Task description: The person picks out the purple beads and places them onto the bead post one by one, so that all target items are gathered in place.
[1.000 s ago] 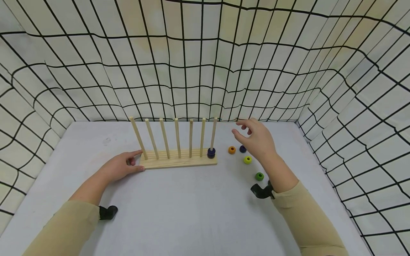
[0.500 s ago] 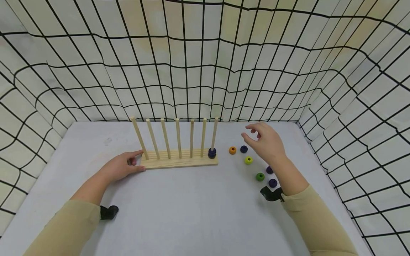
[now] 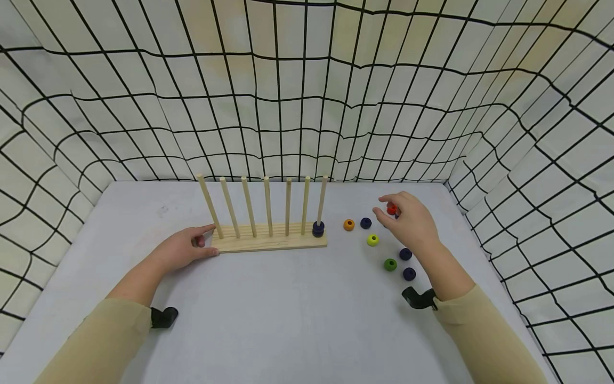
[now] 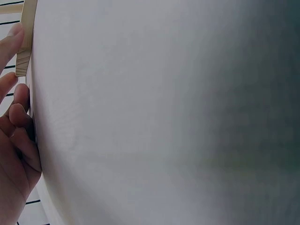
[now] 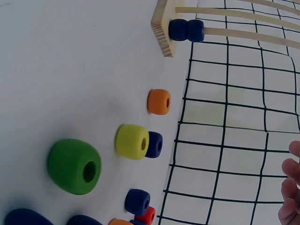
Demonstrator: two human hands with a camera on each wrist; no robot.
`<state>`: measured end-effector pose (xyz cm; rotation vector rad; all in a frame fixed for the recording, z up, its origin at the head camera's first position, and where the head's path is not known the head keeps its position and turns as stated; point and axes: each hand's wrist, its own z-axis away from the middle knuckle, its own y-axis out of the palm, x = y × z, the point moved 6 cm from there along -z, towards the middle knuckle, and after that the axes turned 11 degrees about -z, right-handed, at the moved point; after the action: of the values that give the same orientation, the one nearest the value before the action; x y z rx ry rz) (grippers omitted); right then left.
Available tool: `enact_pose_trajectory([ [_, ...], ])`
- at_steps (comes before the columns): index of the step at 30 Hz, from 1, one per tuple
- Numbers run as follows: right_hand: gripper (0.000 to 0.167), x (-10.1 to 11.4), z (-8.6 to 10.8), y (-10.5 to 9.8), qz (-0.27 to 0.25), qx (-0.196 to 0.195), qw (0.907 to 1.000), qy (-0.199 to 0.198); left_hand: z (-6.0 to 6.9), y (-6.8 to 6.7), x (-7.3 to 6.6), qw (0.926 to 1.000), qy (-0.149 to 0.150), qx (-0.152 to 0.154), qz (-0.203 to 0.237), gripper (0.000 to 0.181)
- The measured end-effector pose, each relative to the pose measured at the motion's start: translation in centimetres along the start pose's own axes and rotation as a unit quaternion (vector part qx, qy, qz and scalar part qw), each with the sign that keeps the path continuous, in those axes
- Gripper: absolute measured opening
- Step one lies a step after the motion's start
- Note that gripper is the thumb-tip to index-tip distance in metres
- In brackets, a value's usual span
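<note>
My left hand point(image 3: 178, 252) pinches the left end of a pale wooden peg board point(image 3: 268, 245), thumb at its front edge and index finger behind. In the left wrist view, that board end point(image 4: 26, 44) shows by the fingertips. Several upright pegs stand in the board. Two dark blue beads point(image 3: 318, 229) are stacked on the rightmost peg. My right hand point(image 3: 413, 224) hovers over the loose beads, fingers loosely bent and holding nothing. A red bead point(image 3: 392, 209) shows through the gap between its thumb and index finger, with a dark blue one partly hidden beside it.
Loose on the white table point(image 3: 268, 314) lie an orange bead point(image 3: 348, 224), a yellow bead point(image 3: 372, 240), a green bead point(image 3: 390, 264) and several dark blue beads point(image 3: 409, 274). Black netting point(image 3: 302, 114) over white walls closes off the back and sides.
My right hand has moved right and slightly toward me, away from the peg board, uncovering dark blue beads and the red bead. My left hand stays at the board's end.
</note>
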<state>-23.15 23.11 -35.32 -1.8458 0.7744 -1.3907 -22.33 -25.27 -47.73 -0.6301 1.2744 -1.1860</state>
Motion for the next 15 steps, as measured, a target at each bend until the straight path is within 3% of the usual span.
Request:
enact_pose_trajectory([
  [15,0.035,-2.2,1.7,0.8,0.017,0.018,0.9997,0.001,0.1,-0.1,-0.1,1.0,-0.002,0.002,0.0,0.088],
])
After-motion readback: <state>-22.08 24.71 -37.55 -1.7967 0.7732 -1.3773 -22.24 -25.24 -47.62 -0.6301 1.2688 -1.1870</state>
